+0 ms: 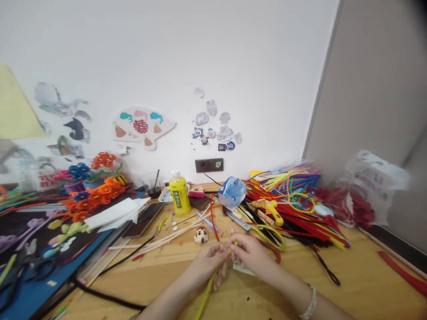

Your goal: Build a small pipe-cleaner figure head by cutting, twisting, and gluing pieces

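Observation:
My left hand (pixel 213 261) and my right hand (pixel 247 251) meet over the wooden table, fingertips pinched together. Between them is a yellow pipe cleaner (pixel 206 295), its long end hanging from my left hand toward the near edge. A bit of yellow also shows at my right fingertips; whether it is the same piece is hard to tell. Just beyond my hands lies a small doll-like head (pixel 201 234) with a cream face and reddish top. A red pipe cleaner (pixel 213 218) runs down toward my fingers. Some pale thing under my right hand is mostly covered.
Scissors (pixel 240 221), a yellow glue gun (pixel 271 210) and a pile of coloured pipe cleaners (pixel 300 218) lie right. A yellow bottle (pixel 179 193) stands behind. At left are orange pipe-cleaner flowers (pixel 85 204), white paper (pixel 116 213) and black scissors (pixel 33 264).

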`<act>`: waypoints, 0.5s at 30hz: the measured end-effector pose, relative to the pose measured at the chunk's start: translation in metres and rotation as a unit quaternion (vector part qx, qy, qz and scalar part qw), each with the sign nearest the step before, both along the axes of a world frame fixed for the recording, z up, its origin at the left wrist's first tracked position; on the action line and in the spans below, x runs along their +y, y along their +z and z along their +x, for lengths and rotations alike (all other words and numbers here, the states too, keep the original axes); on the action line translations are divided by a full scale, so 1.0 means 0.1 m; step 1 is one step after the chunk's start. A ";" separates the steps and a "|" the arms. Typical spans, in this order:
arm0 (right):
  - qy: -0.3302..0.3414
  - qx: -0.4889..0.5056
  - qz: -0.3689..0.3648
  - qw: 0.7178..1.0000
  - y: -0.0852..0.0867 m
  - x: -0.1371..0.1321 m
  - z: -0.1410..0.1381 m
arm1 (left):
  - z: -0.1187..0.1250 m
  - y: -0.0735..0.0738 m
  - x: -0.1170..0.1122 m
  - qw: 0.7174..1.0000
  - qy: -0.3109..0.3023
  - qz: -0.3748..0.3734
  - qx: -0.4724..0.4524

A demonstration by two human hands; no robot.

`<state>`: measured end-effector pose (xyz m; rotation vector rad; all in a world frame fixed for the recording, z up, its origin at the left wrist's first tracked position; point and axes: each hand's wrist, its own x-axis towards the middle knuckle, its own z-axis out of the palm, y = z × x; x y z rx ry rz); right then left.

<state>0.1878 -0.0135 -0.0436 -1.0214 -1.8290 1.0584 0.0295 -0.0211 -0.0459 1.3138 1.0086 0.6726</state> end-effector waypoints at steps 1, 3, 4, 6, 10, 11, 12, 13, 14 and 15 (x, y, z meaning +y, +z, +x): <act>-0.006 -0.019 0.004 1.000 0.01 -0.01 0.00 | -0.01 0.01 0.01 0.999 0.016 0.023 0.019; -0.026 -0.087 0.023 0.996 0.05 -0.04 0.03 | -0.03 0.03 0.05 0.996 0.049 0.062 0.047; -0.034 -0.136 0.037 0.989 0.08 -0.06 0.05 | -0.05 0.05 0.08 0.993 0.067 0.076 0.052; -0.039 -0.257 0.073 0.963 0.12 -0.09 0.10 | -0.11 0.09 0.13 0.987 0.107 0.108 0.055; -0.014 -0.398 0.111 0.911 0.15 -0.12 0.12 | -0.19 0.21 0.15 0.971 0.162 0.168 0.057; -0.016 -0.396 0.105 0.912 0.15 -0.12 0.11 | -0.21 0.24 0.14 0.967 0.167 0.182 0.059; -0.026 -0.381 0.094 0.919 0.15 -0.11 0.11 | -0.21 0.27 0.11 0.962 0.171 0.202 0.068; -0.040 -0.350 0.081 0.932 0.14 -0.10 0.10 | -0.21 0.29 0.09 0.951 0.173 0.239 0.095; -0.052 -0.304 0.067 0.949 0.13 -0.09 0.10 | -0.21 0.31 0.06 0.937 0.172 0.275 0.125; -0.058 -0.245 0.057 0.966 0.12 -0.08 0.10 | -0.20 0.33 0.03 0.925 0.171 0.303 0.151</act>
